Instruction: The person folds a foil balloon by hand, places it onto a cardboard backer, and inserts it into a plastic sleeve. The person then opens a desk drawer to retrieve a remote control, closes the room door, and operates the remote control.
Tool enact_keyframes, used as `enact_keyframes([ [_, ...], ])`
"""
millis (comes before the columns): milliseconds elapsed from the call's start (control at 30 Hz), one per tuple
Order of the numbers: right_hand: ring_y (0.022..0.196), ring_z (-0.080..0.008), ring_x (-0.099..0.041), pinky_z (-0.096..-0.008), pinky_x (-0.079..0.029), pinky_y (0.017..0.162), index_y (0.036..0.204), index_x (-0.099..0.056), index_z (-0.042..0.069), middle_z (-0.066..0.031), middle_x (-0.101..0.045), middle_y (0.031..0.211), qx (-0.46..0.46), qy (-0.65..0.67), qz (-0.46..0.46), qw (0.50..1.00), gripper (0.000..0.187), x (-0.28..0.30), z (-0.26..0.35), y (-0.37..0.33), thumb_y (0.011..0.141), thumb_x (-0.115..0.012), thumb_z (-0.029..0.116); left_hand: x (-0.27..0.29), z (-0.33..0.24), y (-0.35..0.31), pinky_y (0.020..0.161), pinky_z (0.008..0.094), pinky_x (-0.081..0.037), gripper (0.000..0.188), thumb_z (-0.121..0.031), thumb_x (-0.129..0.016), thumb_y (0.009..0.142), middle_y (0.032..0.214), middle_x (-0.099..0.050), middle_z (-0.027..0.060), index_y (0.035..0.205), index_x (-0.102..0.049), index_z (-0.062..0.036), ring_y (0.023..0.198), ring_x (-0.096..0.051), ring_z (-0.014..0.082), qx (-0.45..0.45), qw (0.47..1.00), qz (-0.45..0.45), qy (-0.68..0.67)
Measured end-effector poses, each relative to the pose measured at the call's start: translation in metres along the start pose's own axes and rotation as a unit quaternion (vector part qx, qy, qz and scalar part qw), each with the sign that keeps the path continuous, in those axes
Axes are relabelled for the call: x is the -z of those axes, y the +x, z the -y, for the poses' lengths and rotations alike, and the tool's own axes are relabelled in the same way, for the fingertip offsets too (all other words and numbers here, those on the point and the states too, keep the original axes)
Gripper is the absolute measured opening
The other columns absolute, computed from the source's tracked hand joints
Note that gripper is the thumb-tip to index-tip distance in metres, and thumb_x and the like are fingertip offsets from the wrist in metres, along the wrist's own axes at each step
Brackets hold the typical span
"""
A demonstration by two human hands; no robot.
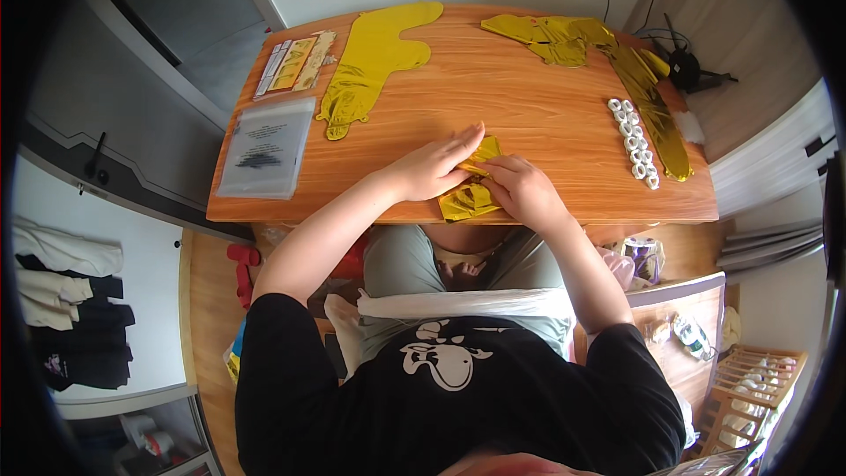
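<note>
A folded gold foil balloon [467, 203] lies at the front edge of the wooden table [511, 97], right before me. My left hand [429, 167] rests on its left side with the fingers stretched out flat. From the other side my right hand [523, 190] has its fingers bent and pinched onto the foil. Part of the foil is hidden under both hands. Farther left, a flat gold foil balloon [374, 62] is spread out. More gold foil [560, 40] lies crumpled at the back right, with a long strip [648, 101] reaching down the right side.
Clear plastic bags [267, 148] are stacked at the left front, below a printed packet [295, 63]. Small white rolls [633, 143] stand in two rows at the right. A black device with antennas [686, 66] sits by the back right corner. A wooden rack [753, 379] stands on the right.
</note>
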State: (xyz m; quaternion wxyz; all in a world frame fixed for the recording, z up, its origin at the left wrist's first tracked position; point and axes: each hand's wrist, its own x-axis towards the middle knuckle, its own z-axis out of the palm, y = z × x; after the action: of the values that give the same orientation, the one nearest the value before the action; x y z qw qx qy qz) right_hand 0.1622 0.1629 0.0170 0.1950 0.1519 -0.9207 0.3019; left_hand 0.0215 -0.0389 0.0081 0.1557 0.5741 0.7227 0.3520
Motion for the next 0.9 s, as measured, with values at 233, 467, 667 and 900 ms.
enact_keyframes([
  [233,0.094,-0.0367,-0.064,-0.0434,-0.054,0.084,0.113,-0.070,0.000,-0.0169,-0.070,0.106,0.002,-0.050,-0.055,0.997,0.024,-0.008,0.021,0.002,0.090,-0.067,0.006,0.012,-0.022,-0.024,0.122,0.0512,-0.028,0.063,-0.028,-0.060,0.101,0.154,-0.047,0.0171,0.156,-0.036,-0.0103,0.144,-0.044,0.0289,0.114,0.897,-0.153,0.399],
  [467,0.081,-0.0391,-0.062,-0.0449,-0.051,0.074,0.100,-0.066,-0.002,-0.0223,-0.066,0.087,-0.073,-0.009,-0.051,0.996,0.012,-0.008,0.017,0.003,0.093,-0.065,0.006,-0.025,-0.057,-0.047,0.074,0.0334,-0.055,0.052,-0.032,-0.076,0.091,0.091,-0.069,0.0096,0.132,-0.060,-0.0042,0.079,-0.068,0.0202,0.297,0.914,-0.265,0.081],
  [667,0.074,-0.0376,-0.063,-0.0424,-0.050,0.068,0.091,-0.058,-0.003,-0.0219,-0.062,0.078,-0.157,0.043,-0.042,0.986,0.018,-0.005,0.013,0.008,0.099,-0.061,0.013,-0.029,-0.039,-0.035,0.074,0.0347,-0.056,0.061,-0.021,-0.079,0.087,0.094,-0.069,0.0127,0.140,-0.053,-0.0043,0.078,-0.068,0.0203,0.267,0.922,-0.279,0.041],
  [900,0.086,-0.0376,-0.071,-0.0410,-0.053,0.076,0.105,-0.065,-0.003,-0.0268,-0.069,0.092,-0.289,0.174,0.024,0.941,0.023,0.007,0.011,0.019,0.100,-0.060,0.019,-0.035,-0.035,-0.024,0.072,0.0358,-0.057,0.062,-0.010,-0.078,0.083,0.111,-0.073,0.0151,0.140,-0.054,-0.0100,0.077,-0.069,0.0224,0.230,0.915,-0.326,0.051],
])
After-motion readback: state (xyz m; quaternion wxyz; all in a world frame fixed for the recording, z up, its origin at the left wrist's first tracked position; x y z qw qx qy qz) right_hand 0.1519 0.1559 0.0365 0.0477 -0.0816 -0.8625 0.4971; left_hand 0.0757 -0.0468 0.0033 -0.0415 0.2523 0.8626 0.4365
